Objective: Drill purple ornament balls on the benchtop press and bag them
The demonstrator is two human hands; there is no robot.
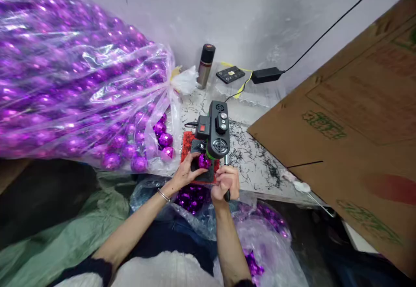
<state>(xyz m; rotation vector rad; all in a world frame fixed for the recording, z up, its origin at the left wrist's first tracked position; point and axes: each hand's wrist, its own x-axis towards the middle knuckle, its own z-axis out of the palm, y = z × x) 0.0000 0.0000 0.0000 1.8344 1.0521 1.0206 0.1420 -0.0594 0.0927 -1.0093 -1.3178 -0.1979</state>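
In the head view a small black bench drill press (218, 131) with a red switch stands on a red mat (187, 141) in the middle of the table. Under its head sits a shiny purple faceted ball (204, 161). My left hand (187, 171) pinches this ball from the left, thumb in front and fingers behind. My right hand (226, 183) is wrapped round the black grip of the machine's metal lever (226, 160), which points down toward me. The drill tip and the ball's contact with it are hidden beneath the machine's head.
A large clear bag of purple balls (81, 83) fills the left, several loose balls (165, 139) at its mouth. A thermos (206, 66), a black power adapter (267, 75) and a cardboard box (351, 126) stand behind and right. Black shavings (247, 157) litter the table.
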